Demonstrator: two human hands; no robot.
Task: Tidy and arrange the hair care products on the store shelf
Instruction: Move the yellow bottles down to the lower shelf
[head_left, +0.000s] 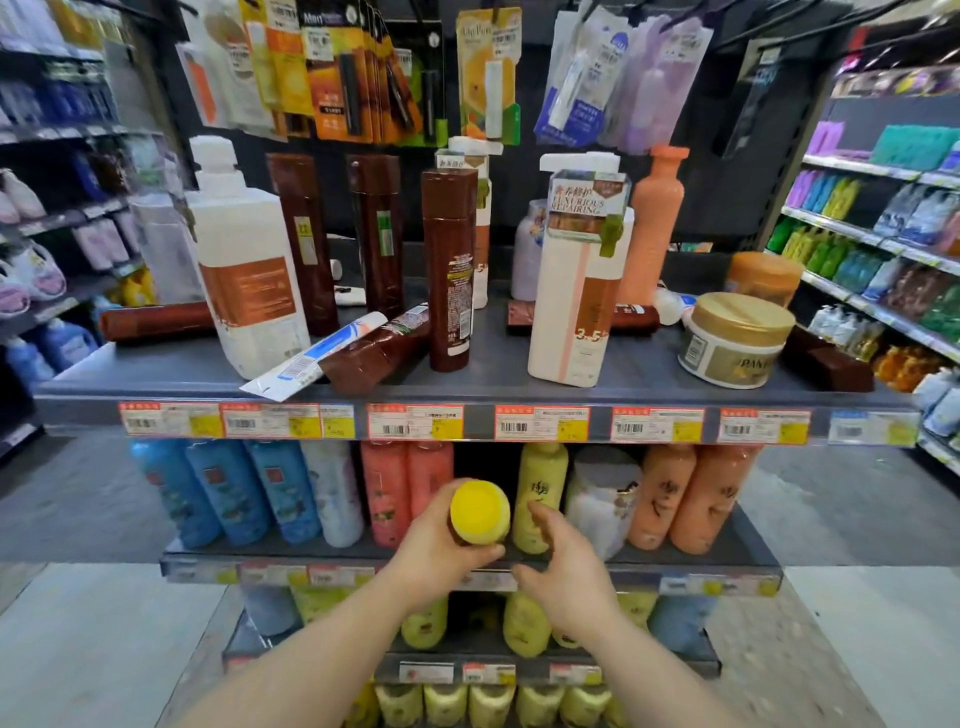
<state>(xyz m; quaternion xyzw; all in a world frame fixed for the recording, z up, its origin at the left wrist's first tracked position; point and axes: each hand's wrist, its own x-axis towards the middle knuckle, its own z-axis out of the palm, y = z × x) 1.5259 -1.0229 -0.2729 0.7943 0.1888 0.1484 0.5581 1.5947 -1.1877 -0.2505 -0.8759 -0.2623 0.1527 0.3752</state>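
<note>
Yellow bottle (479, 512) in left hand (441, 551)

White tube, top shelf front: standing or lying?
Lying. The white tube lies flat on the top shelf, one end overhanging the front edge, beside a toppled brown bottle.

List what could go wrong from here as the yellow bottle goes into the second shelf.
1. The left hand grips the yellow bottle alone, while the right hand is beside it, open. The gap between the pink bottles and the standing yellow bottle looks narrow, so a neighbour could tip.
2. On the top shelf, a white tube overhangs the front edge and could drop if the shelving shakes.
</note>
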